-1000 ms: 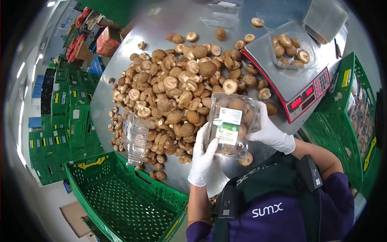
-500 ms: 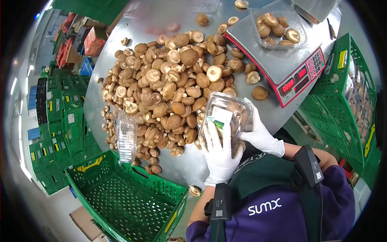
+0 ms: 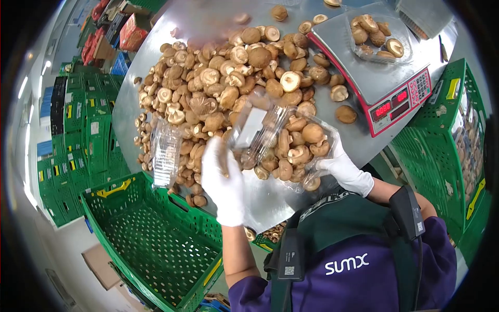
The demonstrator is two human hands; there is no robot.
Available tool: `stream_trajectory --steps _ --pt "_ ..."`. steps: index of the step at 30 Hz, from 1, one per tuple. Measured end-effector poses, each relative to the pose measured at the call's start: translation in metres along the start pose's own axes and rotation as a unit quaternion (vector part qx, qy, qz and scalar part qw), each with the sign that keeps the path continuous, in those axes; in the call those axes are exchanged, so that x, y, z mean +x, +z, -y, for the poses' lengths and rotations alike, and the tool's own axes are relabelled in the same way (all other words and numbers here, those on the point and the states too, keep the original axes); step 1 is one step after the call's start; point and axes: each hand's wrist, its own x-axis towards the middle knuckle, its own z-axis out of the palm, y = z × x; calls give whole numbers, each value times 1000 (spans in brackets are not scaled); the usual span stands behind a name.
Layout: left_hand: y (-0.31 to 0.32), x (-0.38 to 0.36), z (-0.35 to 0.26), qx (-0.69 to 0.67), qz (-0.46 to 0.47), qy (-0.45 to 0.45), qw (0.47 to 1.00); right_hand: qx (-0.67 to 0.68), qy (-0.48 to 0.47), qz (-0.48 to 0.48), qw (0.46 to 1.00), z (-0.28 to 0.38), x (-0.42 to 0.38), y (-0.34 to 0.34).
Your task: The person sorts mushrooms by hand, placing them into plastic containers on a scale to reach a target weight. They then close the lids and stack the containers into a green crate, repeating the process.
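A clear plastic punnet (image 3: 304,151) filled with shiitake mushrooms tilts in my right hand (image 3: 345,169), whose fingers and thumb grip its right side. Its hinged lid (image 3: 254,127), bearing a pale label, is swung open to the left, over the mushroom pile. Left of the punnet is my left hand (image 3: 224,184), white-gloved and smeared by motion. A brown mushroom (image 3: 223,158) shows between its thumb and fingers. Below and left of that hand stands a green crate (image 3: 150,244).
A big heap of shiitake (image 3: 202,88) covers the steel table (image 3: 140,67). On the red-edged scale (image 3: 374,88) sits an open punnet of mushrooms (image 3: 382,39). An empty clear punnet (image 3: 166,153) leans by the heap. Packed punnets fill a green crate (image 3: 436,135) at right.
The punnet's lid has swung from closed to open, exposing the mushrooms inside. My left hand has left the lid and moved left. My right hand still holds the punnet.
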Motion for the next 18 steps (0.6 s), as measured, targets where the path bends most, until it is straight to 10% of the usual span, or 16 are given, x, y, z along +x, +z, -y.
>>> stream_trajectory --steps 2,8,18 --pt "-10 11 12 119 -44 39 991 6 26 4 1000 2 0 0" --pt "0 -31 23 -153 -145 -212 954 96 32 43 994 8 -1 -4" --pt "47 -100 -8 -498 60 -382 776 45 -44 49 997 4 -13 0"
